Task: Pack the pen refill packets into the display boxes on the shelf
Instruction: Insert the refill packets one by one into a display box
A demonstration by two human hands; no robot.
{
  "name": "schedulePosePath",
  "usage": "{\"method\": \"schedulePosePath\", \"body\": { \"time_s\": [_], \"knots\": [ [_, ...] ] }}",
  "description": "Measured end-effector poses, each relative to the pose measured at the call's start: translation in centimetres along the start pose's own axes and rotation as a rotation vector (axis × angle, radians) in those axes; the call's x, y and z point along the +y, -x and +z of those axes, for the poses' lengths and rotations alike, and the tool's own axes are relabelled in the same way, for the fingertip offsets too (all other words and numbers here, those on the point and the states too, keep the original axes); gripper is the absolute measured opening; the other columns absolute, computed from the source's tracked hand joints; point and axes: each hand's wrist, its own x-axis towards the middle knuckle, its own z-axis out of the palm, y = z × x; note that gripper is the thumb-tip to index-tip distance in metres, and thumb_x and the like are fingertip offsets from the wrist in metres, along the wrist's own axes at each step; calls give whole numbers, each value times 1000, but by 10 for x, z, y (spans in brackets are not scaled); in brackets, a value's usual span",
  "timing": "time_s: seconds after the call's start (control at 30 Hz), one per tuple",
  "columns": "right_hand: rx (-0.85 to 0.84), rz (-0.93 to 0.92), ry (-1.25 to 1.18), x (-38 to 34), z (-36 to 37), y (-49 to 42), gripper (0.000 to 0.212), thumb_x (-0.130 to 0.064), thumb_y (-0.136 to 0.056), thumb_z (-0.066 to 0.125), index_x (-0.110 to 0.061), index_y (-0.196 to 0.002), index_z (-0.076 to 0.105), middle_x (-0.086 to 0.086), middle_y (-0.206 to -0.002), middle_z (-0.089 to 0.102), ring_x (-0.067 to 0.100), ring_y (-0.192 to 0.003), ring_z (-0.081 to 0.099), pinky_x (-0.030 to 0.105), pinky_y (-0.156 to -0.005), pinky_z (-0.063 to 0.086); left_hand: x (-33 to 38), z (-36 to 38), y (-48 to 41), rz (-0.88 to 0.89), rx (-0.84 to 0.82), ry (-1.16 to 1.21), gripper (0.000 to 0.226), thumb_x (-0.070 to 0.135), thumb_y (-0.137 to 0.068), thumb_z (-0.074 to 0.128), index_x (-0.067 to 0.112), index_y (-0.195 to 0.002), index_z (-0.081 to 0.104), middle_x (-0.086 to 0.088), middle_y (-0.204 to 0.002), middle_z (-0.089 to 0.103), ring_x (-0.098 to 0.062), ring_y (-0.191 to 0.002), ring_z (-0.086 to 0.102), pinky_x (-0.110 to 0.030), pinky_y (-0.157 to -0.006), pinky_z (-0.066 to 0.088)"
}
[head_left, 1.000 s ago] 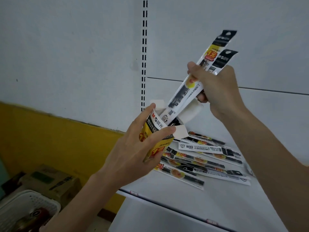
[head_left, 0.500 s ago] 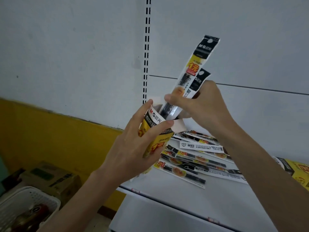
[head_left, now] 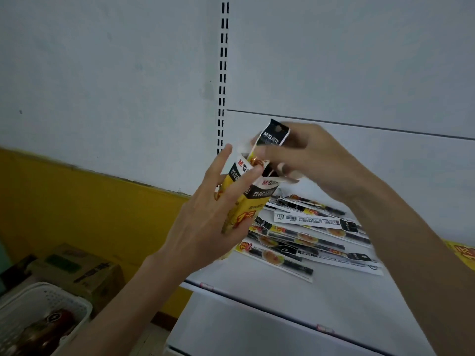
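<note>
My left hand (head_left: 213,217) grips a tall yellow and black display box (head_left: 246,201), held upright above the shelf's left end with its top flaps open. My right hand (head_left: 308,160) is over the box mouth, fingers pinching the black top ends of the pen refill packets (head_left: 273,136). Most of their length is inside the box; only the black headers stick out. A loose pile of several more refill packets (head_left: 308,237) lies flat on the white shelf (head_left: 321,299) just behind and to the right of the box.
A second yellow box (head_left: 462,253) shows at the right edge of the shelf. Below left, on the floor, stand a cardboard carton (head_left: 77,271) and a white plastic basket (head_left: 43,312). A slotted upright (head_left: 223,73) runs up the back panel.
My right hand has pushed the packets down into the box: a second ago they stuck far out, tilted right; now only their black tops show. The left hand kept hold of the box.
</note>
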Motion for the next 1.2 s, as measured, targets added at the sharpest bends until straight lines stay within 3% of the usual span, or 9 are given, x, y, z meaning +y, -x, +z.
{"method": "schedulePosePath", "body": {
  "time_s": [0.2, 0.3, 0.4, 0.57, 0.7, 0.8, 0.97, 1.07, 1.2],
  "knots": [
    [-7, -96, -18, 8, 7, 4, 10, -4, -82, 65, -12, -86, 71, 0, -83, 73, 14, -80, 69, 27, -76, 55, 1, 1, -2, -121, 17, 158, 73, 49, -76, 57, 37, -138, 18, 2, -135, 40, -4, -118, 41, -13, -87, 42],
    [-32, -82, 45, 4, 9, 10, 18, -30, -88, 58, -18, -90, 72, -5, -89, 73, 7, -87, 67, 30, -83, 54, 8, 1, -5, -240, 46, 333, 76, 46, -74, 67, 48, -133, 18, 26, -118, 43, 6, -105, 50, -7, -79, 45],
    [-94, -114, 132, -3, 12, 17, 47, -53, -83, 41, -23, -101, 71, -20, -91, 69, -10, -87, 60, 11, -77, 48, 11, 1, -5, -396, 101, 486, 81, 44, -67, 69, 55, -126, 15, 26, -111, 48, 6, -99, 56, -10, -72, 49],
    [-125, -231, 308, 3, 25, 21, 39, -43, -92, 43, -15, -96, 70, 3, -87, 63, 7, -87, 52, 25, -77, 42, 13, 9, -6, -494, 99, 498, 68, 54, -60, 68, 34, -117, 37, 17, -89, 60, -1, -80, 61, -14, -60, 50],
    [95, -315, 39, 21, 11, 24, 22, -29, -91, 52, -27, -110, 63, -8, -107, 59, 0, -97, 55, 18, -85, 47, -2, 8, -4, -552, 154, 496, 52, 48, -60, 76, 39, -99, 43, 18, -85, 62, -2, -76, 62, -19, -56, 51],
    [329, -186, 43, 57, -6, 29, 11, -16, -88, 61, -26, -91, 64, -12, -89, 65, -1, -80, 59, 15, -74, 48, -9, 5, 1, -635, 201, 557, 47, 45, -58, 73, 37, -94, 43, 15, -89, 61, 2, -78, 62, -18, -56, 51],
    [-275, 227, 524, 130, 7, 35, 21, -29, -83, 68, -21, -102, 66, -6, -101, 65, 9, -96, 60, 20, -79, 46, -14, 6, 4, -641, 194, 612, 47, 40, -58, 73, 37, -94, 43, 14, -93, 62, 1, -82, 63, -17, -60, 53],
    [-262, 265, 579, 144, 14, 32, 37, -35, -84, 65, -20, -117, 60, -1, -119, 61, 16, -107, 56, 28, -88, 44, -17, 6, 6, -652, 192, 603, 51, 41, -59, 79, 38, -94, 43, 14, -94, 62, 0, -83, 63, -19, -59, 52],
    [-185, 357, 568, 144, 7, 24, 37, -33, -75, 76, -17, -106, 64, 0, -103, 62, 16, -90, 56, 17, -65, 36, -19, 5, 11, -671, 210, 633, 47, 36, -58, 72, 37, -95, 43, 16, -92, 63, 1, -83, 63, -16, -60, 52]
  ]
}}
